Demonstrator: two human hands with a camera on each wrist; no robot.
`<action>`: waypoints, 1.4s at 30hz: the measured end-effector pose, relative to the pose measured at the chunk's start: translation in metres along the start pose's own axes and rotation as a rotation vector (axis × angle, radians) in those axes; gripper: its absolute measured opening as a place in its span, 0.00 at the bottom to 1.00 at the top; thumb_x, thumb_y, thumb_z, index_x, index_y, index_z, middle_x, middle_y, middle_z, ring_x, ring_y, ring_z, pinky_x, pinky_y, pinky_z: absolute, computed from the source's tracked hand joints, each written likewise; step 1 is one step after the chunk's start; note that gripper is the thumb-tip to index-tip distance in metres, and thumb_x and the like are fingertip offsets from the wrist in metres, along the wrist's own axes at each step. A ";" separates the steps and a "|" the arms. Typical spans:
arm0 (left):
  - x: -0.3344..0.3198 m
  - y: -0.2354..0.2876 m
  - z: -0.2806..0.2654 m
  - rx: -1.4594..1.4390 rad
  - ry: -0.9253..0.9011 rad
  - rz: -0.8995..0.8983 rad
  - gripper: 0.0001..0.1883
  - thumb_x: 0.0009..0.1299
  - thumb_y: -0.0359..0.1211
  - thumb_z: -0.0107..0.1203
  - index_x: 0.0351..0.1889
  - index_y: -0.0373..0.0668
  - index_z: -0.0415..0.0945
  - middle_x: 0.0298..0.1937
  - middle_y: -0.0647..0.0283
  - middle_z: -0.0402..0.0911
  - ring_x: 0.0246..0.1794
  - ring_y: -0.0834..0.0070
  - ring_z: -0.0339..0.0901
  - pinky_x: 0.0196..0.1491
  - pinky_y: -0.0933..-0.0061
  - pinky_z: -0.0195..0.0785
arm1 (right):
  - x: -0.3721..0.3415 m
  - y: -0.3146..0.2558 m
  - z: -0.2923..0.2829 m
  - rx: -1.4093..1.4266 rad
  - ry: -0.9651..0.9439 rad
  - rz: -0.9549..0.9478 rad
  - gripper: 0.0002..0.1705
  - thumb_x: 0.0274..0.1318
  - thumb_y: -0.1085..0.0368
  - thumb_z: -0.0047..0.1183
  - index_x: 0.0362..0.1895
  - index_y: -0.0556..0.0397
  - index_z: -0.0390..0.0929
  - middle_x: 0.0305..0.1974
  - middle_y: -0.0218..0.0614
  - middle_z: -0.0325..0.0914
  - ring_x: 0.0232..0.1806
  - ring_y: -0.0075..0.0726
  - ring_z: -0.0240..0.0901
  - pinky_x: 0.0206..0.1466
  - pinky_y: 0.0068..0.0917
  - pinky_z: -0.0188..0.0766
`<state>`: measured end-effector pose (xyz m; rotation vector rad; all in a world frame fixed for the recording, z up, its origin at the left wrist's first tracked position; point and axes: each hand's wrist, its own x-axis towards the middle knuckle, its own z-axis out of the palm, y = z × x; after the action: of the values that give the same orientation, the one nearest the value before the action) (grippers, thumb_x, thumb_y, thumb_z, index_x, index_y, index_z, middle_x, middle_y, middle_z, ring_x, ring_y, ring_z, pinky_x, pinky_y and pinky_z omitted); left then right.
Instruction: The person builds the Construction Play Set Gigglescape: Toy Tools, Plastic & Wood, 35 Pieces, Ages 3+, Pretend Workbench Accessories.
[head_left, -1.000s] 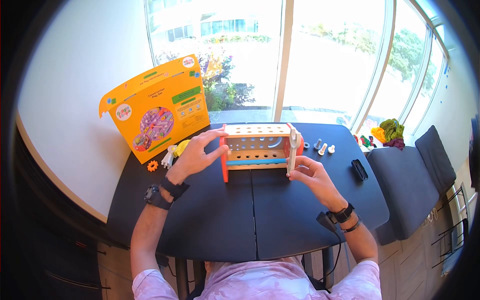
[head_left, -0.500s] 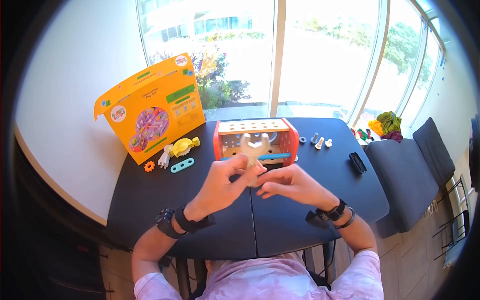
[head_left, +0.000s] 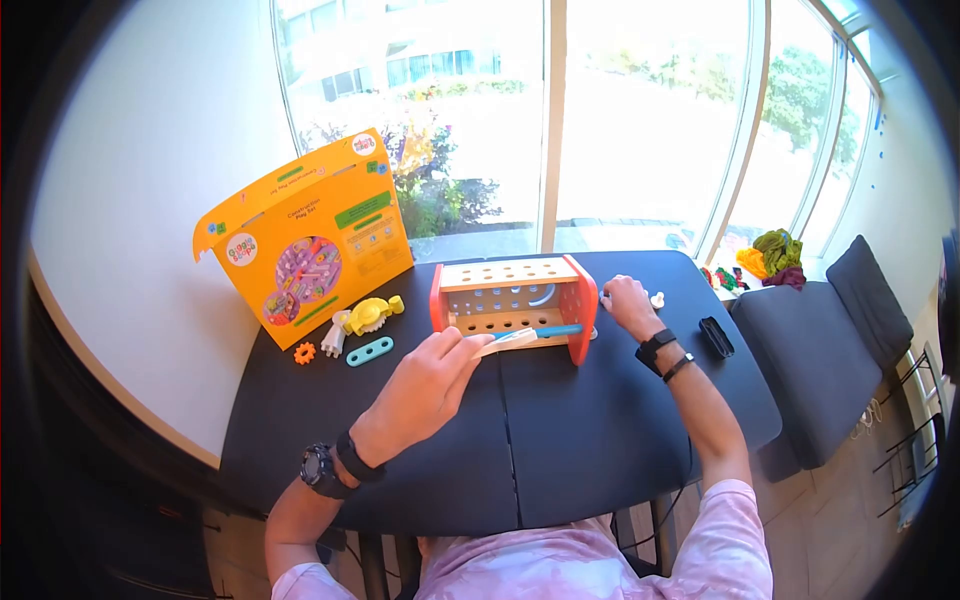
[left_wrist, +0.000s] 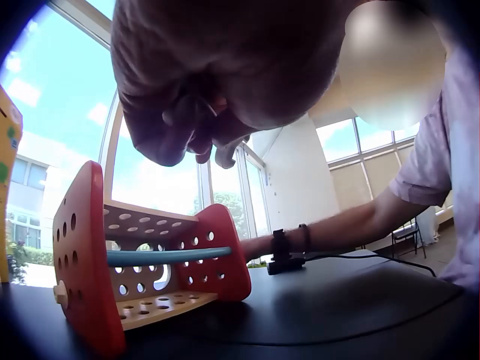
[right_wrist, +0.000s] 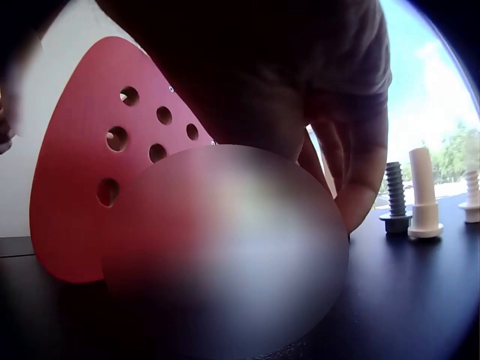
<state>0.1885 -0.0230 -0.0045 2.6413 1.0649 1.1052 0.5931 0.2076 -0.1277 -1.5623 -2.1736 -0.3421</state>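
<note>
My left hand (head_left: pixel 418 392) grips a pale toy wrench (head_left: pixel 512 341) by one end, held over the front of a toy workbench (head_left: pixel 510 272). The workbench has a perforated wooden top, red side panels and a blue bar (left_wrist: pixel 169 256) along its front. Just beyond the right red panel (right_wrist: pixel 71 172), my right hand (head_left: pixel 630 306) reaches down to the tabletop with its fingers bent. Its fingertips are mostly hidden, and I cannot tell whether they hold anything. Near them stand a dark grey screw (right_wrist: pixel 396 196) and a white bolt (right_wrist: pixel 424 196).
A yellow play-set box (head_left: pixel 310 240) leans at the back left. Before it lie an orange gear (head_left: pixel 304 353), a teal strip with holes (head_left: pixel 370 351), a white piece (head_left: pixel 334 334) and a yellow toy piece (head_left: pixel 368 316). A black case (head_left: pixel 716 338) lies near the table's right edge.
The wrench came from the workbench's right side to both hands in front, and now stays in my left hand alone. My right hand has moved over to the right of the workbench.
</note>
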 end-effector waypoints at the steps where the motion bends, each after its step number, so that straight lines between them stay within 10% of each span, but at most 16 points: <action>1: 0.000 0.000 -0.002 0.019 -0.036 -0.017 0.18 0.84 0.25 0.57 0.70 0.38 0.78 0.45 0.50 0.75 0.46 0.48 0.78 0.51 0.53 0.74 | 0.003 0.001 0.008 -0.022 -0.038 0.040 0.08 0.61 0.66 0.68 0.35 0.59 0.92 0.42 0.56 0.89 0.48 0.64 0.89 0.56 0.53 0.86; 10: -0.003 -0.004 -0.001 0.167 -0.064 -0.015 0.22 0.82 0.24 0.57 0.74 0.37 0.75 0.52 0.49 0.75 0.51 0.49 0.75 0.58 0.51 0.72 | -0.010 -0.016 -0.027 0.180 0.168 0.024 0.09 0.67 0.67 0.68 0.45 0.57 0.95 0.40 0.49 0.92 0.43 0.54 0.92 0.50 0.42 0.88; 16: 0.004 -0.005 0.004 0.281 0.042 0.056 0.20 0.77 0.22 0.61 0.67 0.38 0.79 0.55 0.52 0.79 0.55 0.49 0.77 0.59 0.51 0.74 | -0.032 -0.089 -0.141 1.254 0.119 0.294 0.15 0.76 0.62 0.68 0.53 0.63 0.93 0.40 0.39 0.93 0.42 0.26 0.91 0.49 0.25 0.88; 24: 0.007 0.009 0.007 0.304 0.166 0.032 0.23 0.76 0.22 0.64 0.69 0.40 0.82 0.53 0.54 0.82 0.52 0.52 0.81 0.57 0.54 0.76 | -0.075 -0.179 -0.189 1.553 -0.204 0.221 0.16 0.79 0.60 0.66 0.55 0.62 0.91 0.43 0.38 0.93 0.44 0.28 0.91 0.51 0.24 0.87; 42: 0.003 0.006 -0.005 0.215 0.097 0.060 0.27 0.77 0.25 0.66 0.75 0.40 0.80 0.50 0.55 0.82 0.50 0.56 0.84 0.53 0.57 0.79 | -0.069 -0.183 -0.170 1.834 -0.359 0.239 0.16 0.81 0.64 0.63 0.61 0.62 0.89 0.52 0.42 0.92 0.52 0.33 0.92 0.63 0.33 0.92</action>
<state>0.1903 -0.0261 0.0025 2.8273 1.1924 1.2058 0.4744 0.0141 -0.0029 -0.6359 -1.3151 1.6092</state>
